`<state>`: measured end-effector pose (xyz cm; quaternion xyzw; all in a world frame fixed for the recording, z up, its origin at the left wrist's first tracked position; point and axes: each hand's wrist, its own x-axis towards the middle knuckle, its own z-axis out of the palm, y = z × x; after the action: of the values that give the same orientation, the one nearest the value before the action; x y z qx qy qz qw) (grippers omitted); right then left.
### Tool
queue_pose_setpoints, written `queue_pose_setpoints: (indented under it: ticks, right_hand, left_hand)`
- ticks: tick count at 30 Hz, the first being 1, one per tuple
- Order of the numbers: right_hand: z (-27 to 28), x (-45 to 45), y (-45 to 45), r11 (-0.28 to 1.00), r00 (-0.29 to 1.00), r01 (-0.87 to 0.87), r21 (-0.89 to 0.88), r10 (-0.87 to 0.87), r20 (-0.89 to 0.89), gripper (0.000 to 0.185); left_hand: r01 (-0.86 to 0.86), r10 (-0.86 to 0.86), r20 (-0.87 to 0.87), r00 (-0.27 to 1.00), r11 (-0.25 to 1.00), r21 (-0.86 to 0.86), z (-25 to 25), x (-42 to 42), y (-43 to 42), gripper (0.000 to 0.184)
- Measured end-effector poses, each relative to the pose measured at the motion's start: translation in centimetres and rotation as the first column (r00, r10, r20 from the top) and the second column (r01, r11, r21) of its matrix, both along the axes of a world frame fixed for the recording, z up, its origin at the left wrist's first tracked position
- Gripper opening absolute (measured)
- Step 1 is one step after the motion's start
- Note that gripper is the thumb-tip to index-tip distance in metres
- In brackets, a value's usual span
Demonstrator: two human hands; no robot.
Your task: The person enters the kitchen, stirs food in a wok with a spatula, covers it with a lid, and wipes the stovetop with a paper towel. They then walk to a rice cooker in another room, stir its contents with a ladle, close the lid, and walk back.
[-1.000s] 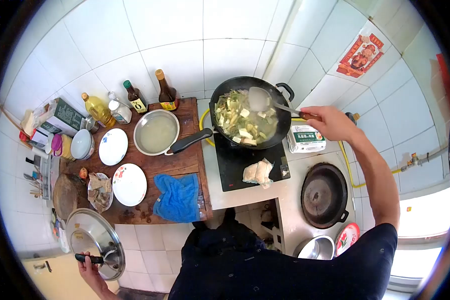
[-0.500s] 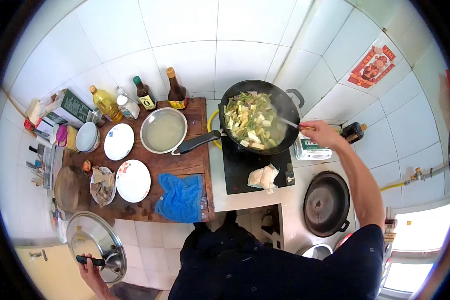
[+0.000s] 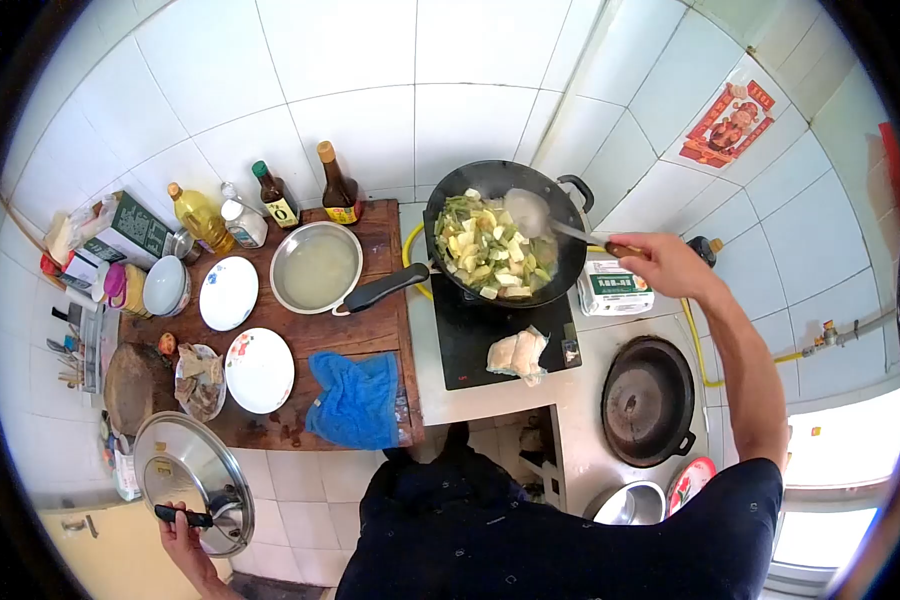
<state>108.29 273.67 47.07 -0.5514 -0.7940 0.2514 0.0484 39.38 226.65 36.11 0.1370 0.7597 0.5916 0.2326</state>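
Right hand (image 3: 660,265) gripped the spatula (image 3: 527,212), blade beside the food (image 3: 490,245) in the wok (image 3: 572,255); left hand (image 3: 181,540) gripped the lid (image 3: 182,465) by its handle (image 3: 198,519), well apart. Judgement: low, gentle scoops from beneath suited the pale cubes (image 3: 514,253), which appeared liable to break.

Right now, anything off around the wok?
One thing: what looks like a folded pale cloth lies on the black cooktop, on the person's side of the wok and apart from it. Odd because fabric on a cooking surface beside a wok full of food could scorch. No spill evident on the cooktop.
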Motion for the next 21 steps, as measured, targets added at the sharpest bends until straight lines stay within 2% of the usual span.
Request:
queue_pose_setpoints:
  ticks: [1, 2, 3, 5, 6, 8, 9, 11, 14, 15, 17, 21]
  right_hand:
    - [0.9, 0.2, 0.0, 1.0, 0.998, 0.01, 0.025, -0.011, 0.06, 0.039]
    - [1.9, 0.2, 0.1, 0.998, 0.98, -0.002, 0.066, -0.01, 0.196, 0.037]
    - [2.0, 0.4, 0.3, 0.998, 0.98, -0.005, 0.064, -0.008, 0.197, 0.037]
    - [2.0, 1.0, 0.8, 0.996, 0.907, -0.08, 0.032, 0.059, 0.417, 0.036]
    - [1.5, 0.9, 0.9, 0.996, 0.907, -0.084, 0.029, 0.064, 0.417, 0.036]
    - [-0.1, 0.7, 0.9, 0.989, 0.951, 0.038, -0.143, 0.009, 0.31, 0.035]
    - [-0.8, 0.4, 0.6, 0.989, 0.951, 0.032, -0.146, 0.015, 0.309, 0.035]
    - [-2.1, -0.7, -0.5, 0.862, 0.951, 0.302, -0.407, -0.303, 0.063, 0.032]
    - [-4.0, -4.1, -1.7, 0.723, 0.862, 0.331, -0.607, -0.494, -0.118, 0.033]
    - [-4.9, -4.7, -1.5, 0.723, 0.863, 0.328, -0.609, -0.491, -0.118, 0.033]
    - [-7.2, -5.6, -1.0, 0.748, 0.788, 0.252, -0.614, -0.527, -0.319, 0.04]
    - [-6.3, -5.8, -1.6, 0.776, 0.782, 0.259, -0.576, -0.518, -0.347, 0.043]
  left_hand:
    - [0.001, -0.001, 0.003, 1.0, 1.0, 0.001, -0.3, 0.0, 0.1, 0.037]
    - [0.002, -0.002, 0.001, 1.0, 1.0, 0.001, -0.4, -0.1, 0.1, 0.037]
    - [0.002, -0.002, -0.003, 1.0, 1.0, 0.0, -0.4, -0.2, 0.0, 0.037]
    - [0.001, -0.001, 0.006, 1.0, 1.0, 0.006, -0.8, -0.4, -0.2, 0.038]
    - [0.004, -0.005, 0.015, 1.0, 1.0, 0.013, -0.9, -0.5, -0.3, 0.038]
    - [0.002, -0.002, 0.019, 1.0, 1.0, 0.012, -1.0, -0.4, -0.7, 0.039]
    - [0.002, -0.003, 0.022, 1.0, 1.0, 0.016, -1.0, -0.4, -0.9, 0.039]
    - [-0.02, 0.02, 0.014, 1.0, 1.0, 0.016, -0.8, -0.1, -1.3, 0.04]
    - [-0.048, 0.048, 0.008, 0.999, 0.999, -0.002, -0.3, 0.8, -0.8, 0.041]
    - [-0.052, 0.052, -0.003, 0.999, 0.998, -0.027, 0.3, 0.8, -0.5, 0.041]
    - [-0.026, 0.026, -0.02, 0.999, 0.999, -0.019, 0.3, 0.3, -0.5, 0.041]
    - [0.016, -0.016, 0.002, 1.0, 1.0, 0.014, 0.0, -0.9, -0.7, 0.04]
